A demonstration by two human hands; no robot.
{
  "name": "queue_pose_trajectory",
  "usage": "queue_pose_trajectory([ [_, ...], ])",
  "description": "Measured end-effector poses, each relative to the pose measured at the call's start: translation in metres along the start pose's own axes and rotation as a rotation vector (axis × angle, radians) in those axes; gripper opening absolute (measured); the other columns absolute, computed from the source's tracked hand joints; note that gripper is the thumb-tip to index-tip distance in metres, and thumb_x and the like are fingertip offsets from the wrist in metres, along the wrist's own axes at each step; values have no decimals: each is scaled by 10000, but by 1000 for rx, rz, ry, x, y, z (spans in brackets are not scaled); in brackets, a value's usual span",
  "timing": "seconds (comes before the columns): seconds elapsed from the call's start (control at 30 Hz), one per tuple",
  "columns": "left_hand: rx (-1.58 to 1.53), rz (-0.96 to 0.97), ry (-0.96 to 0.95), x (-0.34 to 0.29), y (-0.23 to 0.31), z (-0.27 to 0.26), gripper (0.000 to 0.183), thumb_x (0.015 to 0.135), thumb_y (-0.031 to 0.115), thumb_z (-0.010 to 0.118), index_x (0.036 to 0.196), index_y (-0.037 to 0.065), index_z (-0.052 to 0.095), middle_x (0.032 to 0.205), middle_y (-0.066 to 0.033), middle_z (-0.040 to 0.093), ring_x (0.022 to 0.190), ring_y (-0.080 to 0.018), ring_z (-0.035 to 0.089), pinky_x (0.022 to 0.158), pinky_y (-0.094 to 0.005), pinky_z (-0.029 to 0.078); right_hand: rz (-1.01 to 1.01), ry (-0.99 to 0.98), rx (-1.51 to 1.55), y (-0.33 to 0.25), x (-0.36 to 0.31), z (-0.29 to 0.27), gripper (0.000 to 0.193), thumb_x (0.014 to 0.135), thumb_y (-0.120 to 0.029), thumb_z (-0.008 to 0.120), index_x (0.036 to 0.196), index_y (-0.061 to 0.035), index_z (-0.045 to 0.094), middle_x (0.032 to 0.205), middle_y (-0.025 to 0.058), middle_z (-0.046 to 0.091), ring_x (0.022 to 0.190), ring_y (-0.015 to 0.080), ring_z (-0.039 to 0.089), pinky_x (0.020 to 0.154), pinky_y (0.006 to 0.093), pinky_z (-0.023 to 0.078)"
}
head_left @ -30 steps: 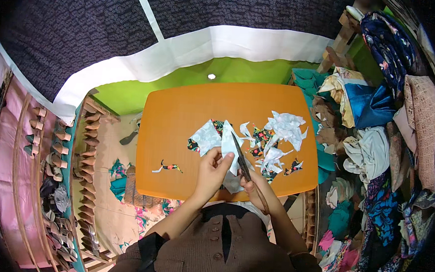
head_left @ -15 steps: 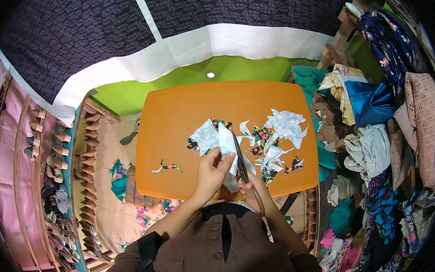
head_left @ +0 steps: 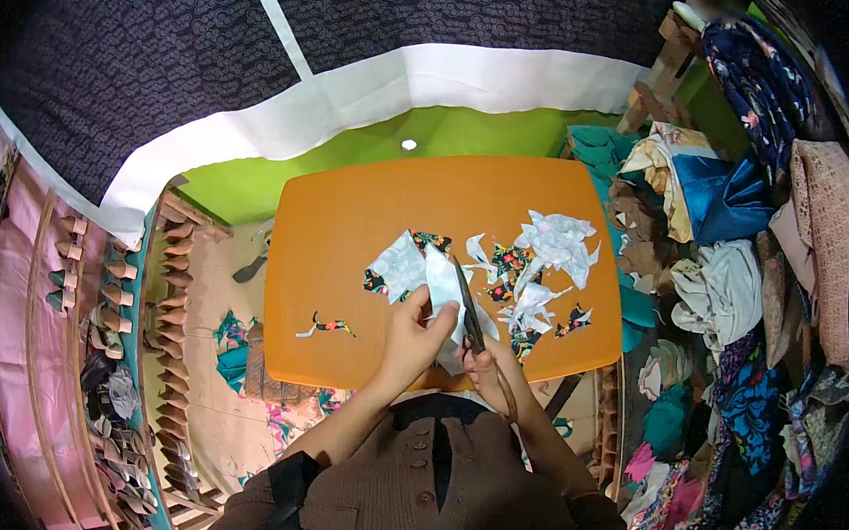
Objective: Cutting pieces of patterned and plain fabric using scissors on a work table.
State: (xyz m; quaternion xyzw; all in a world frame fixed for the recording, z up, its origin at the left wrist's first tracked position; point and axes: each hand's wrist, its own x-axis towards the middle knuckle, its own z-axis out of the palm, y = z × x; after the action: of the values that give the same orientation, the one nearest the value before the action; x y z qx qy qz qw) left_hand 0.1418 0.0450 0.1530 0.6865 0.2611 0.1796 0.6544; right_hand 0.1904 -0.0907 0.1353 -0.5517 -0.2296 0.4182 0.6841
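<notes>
Near the front of an orange table (head_left: 351,202), my left hand (head_left: 418,331) pinches a pale piece of fabric (head_left: 445,278) between thumb and fingers. My right hand (head_left: 487,361) grips a pair of large dark scissors (head_left: 478,317). Their blades point away from me and lie along the right edge of the pale piece. Just beyond my left hand lies a folded black floral fabric (head_left: 400,266), its pale back mostly showing. To the right of the scissors is a heap of cut scraps (head_left: 554,246), white and black floral. A small floral scrap (head_left: 331,325) lies at the table's left front.
Piled fabrics (head_left: 724,293) crowd the right side, close to the table's edge. Racks of shoe-like shapes (head_left: 175,318) stand at the left. A dark patterned curtain with a white border (head_left: 377,82) hangs beyond the table. Colourful scraps (head_left: 232,350) lie on the floor.
Almost nothing differs. My hands, the pale fabric and the scissors keep nearly the same place, and the whole view has shifted very slightly.
</notes>
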Motion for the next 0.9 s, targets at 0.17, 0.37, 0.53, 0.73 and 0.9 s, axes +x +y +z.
queue_pose_trajectory([
  [0.17, -233, -85, 39, 6, 15, -5, 159, 794, 145, 569, 845, -1, 530, 644, 37, 478, 539, -19, 379, 475, -163, 294, -48, -7, -294, -5, 1, -3, 607, 777, -593, 376, 879, 1, 451, 732, 15, 448, 596, 62, 371, 562, 183, 326],
  [0.37, -126, -61, 57, 6, 16, 2, 155, 800, 154, 571, 744, 12, 543, 590, 69, 446, 515, 6, 344, 442, -164, 253, -51, 37, -445, 0, 2, -4, 669, 734, -655, 365, 857, -2, 443, 695, 1, 416, 608, 68, 356, 542, 199, 319],
  [0.53, -59, -14, 85, 6, 9, 3, 225, 798, 161, 575, 639, 30, 485, 539, 77, 362, 492, -2, 292, 418, -185, 217, -70, 39, -326, -5, 3, 0, 509, 810, -509, 418, 881, -10, 489, 661, 15, 450, 651, 110, 456, 586, 259, 379],
  [0.73, 6, 13, 121, 6, 9, 3, 261, 799, 173, 574, 612, 33, 457, 530, 77, 329, 491, -11, 272, 416, -194, 208, -20, -6, -174, 1, 1, -3, 520, 816, -536, 368, 817, -24, 452, 677, -11, 417, 644, 82, 402, 571, 225, 348],
  [0.9, -84, -33, 32, 6, 8, 2, 193, 794, 185, 581, 717, 11, 551, 540, 68, 404, 493, -7, 311, 424, -180, 236, 8, -40, -174, 0, 5, -5, 555, 785, -585, 372, 795, -34, 445, 669, -14, 402, 633, 83, 398, 564, 222, 342],
])
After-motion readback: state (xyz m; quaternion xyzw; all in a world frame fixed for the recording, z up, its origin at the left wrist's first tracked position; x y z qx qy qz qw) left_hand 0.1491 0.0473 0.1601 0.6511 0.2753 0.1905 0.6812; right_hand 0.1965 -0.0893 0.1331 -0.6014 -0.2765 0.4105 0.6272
